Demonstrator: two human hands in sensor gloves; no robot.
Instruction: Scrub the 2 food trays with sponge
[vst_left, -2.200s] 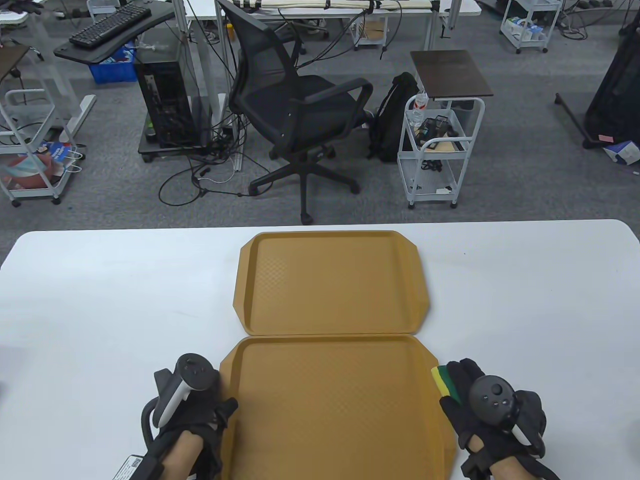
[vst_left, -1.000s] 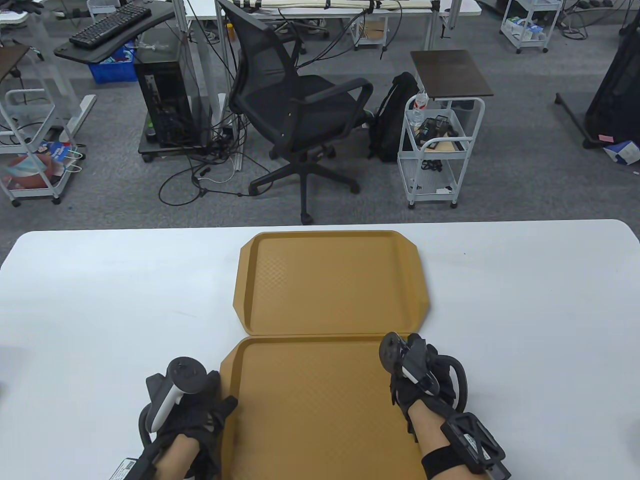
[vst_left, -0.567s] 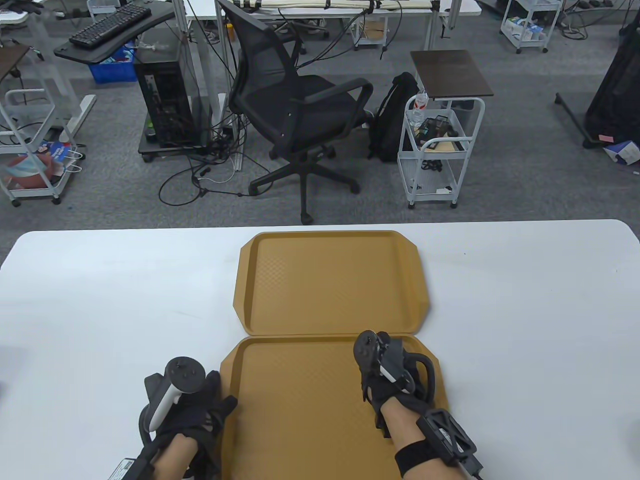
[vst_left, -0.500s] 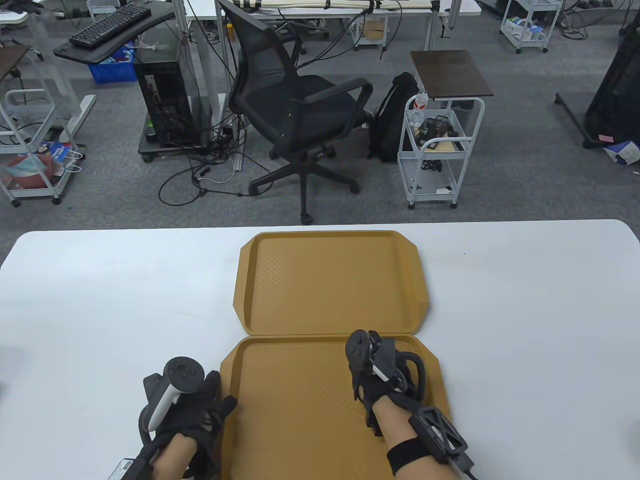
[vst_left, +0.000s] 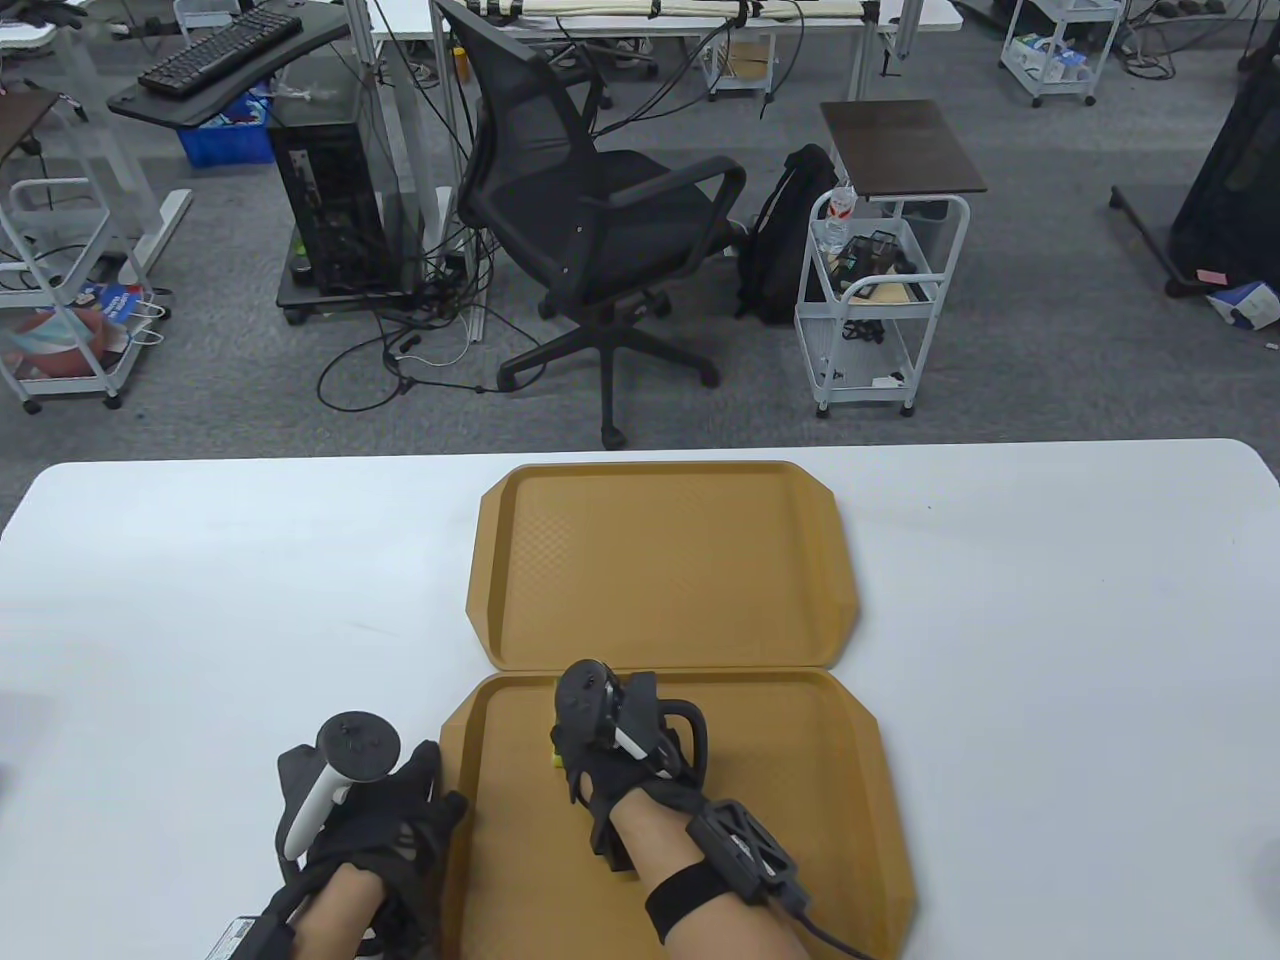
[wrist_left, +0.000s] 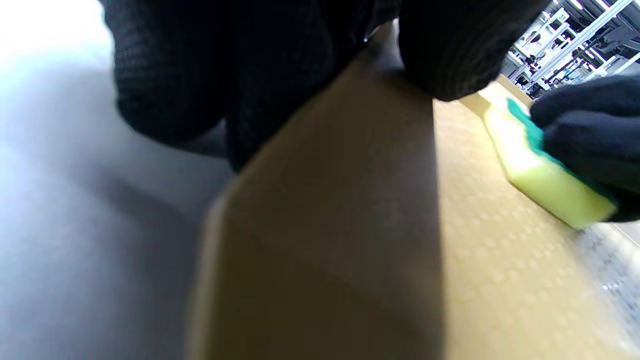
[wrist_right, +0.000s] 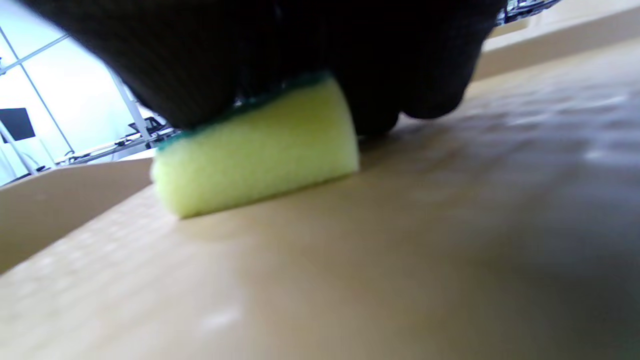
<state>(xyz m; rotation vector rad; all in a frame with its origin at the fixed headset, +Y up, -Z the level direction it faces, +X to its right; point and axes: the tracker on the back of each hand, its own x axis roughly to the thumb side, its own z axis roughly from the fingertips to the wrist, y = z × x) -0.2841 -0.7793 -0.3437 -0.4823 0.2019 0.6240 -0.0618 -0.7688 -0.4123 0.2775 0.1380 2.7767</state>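
Right hand (vst_left: 625, 760) presses the sponge (wrist_right: 255, 150) on the near tray (vst_left: 800, 800) while left hand (vst_left: 385, 815) grips its 9 o'clock edge; the far tray (vst_left: 660, 560) at 12 o'clock looks untouched.

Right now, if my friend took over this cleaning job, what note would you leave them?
Right hand: pressing the yellow-green sponge flat on the near tray, left of its middle.
Left hand: holding the near tray's left edge.
Far tray: lies just beyond the near one, edges meeting, nothing on it.
Done: scrubbing of the near tray is under way.
Left: finish the near tray, then scrub the far tray.
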